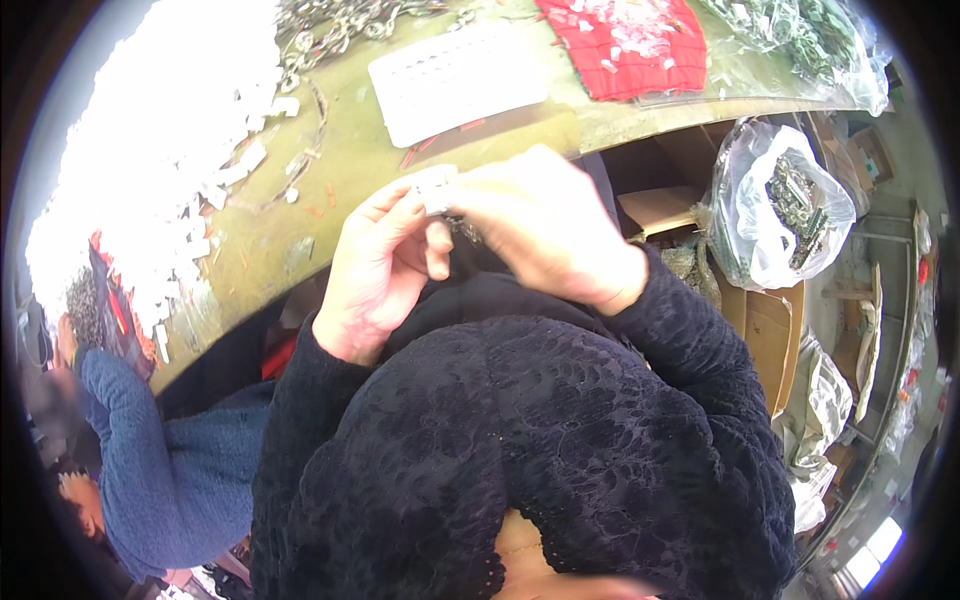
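Observation:
My left hand (382, 255) is closed in a pinch on a small white plastic piece (435, 188), just past the table's near edge. My right hand (555, 225) meets it from the other side, its closed fingertips at the piece's right end; what they grip is hidden. Below those fingers shows a bit of a dark, knobbly strand (464, 229), partly covered by the hand. Beyond both hands lies a white rectangular tray (455, 85) with rows of small marks on its top.
White plastic pieces (150, 130) are heaped at left, beside a co-worker in a blue sweater (180, 480). Dark metal links (345, 25) lie at the back. A red cloth (680, 60) holds clear bits. A plastic bag (740, 225) of metal parts stands right, above a cardboard box (770, 340).

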Action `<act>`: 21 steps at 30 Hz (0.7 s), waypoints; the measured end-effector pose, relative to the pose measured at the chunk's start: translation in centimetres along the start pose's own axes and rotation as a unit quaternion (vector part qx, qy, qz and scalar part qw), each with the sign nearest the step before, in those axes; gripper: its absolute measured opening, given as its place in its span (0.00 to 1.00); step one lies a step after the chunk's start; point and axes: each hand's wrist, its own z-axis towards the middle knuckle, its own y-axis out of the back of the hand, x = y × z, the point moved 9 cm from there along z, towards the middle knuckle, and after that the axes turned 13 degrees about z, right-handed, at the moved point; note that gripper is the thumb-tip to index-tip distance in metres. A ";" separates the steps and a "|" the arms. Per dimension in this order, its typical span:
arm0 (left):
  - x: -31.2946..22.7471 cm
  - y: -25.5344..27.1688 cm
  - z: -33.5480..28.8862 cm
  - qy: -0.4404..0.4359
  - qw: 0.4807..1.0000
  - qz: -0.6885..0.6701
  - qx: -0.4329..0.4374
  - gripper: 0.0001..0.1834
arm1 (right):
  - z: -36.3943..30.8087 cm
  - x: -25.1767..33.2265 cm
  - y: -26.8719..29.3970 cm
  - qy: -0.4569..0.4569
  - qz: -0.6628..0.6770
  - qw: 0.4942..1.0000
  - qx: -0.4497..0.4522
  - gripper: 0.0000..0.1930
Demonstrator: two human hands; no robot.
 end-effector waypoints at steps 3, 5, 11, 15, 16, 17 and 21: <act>0.4 0.0 0.7 0.010 1.000 -0.028 0.007 0.19 | 0.1 -4.1 6.5 -0.022 -0.083 0.989 -0.118 0.10; 0.7 0.1 1.0 0.019 0.999 -0.027 0.000 0.19 | 0.1 -8.1 9.4 -0.106 -0.163 0.976 -0.093 0.08; 0.8 -0.9 2.0 0.018 0.998 -0.017 0.050 0.20 | 0.1 -15.2 9.1 -0.197 -0.297 0.931 0.077 0.05; 0.9 -1.1 2.1 0.021 0.999 -0.004 0.050 0.21 | 0.6 -16.4 8.7 -0.217 -0.310 0.918 0.118 0.04; 1.0 -1.0 2.1 0.025 0.999 0.003 0.046 0.20 | 0.8 -16.5 8.8 -0.228 -0.300 0.918 0.124 0.04; 1.0 -0.9 2.1 0.029 0.999 0.009 0.040 0.20 | 1.0 -16.3 9.2 -0.239 -0.286 0.922 0.109 0.05; 1.0 -0.8 1.7 0.034 0.999 0.007 0.026 0.20 | 1.3 -12.9 8.6 -0.296 -0.052 0.954 0.015 0.07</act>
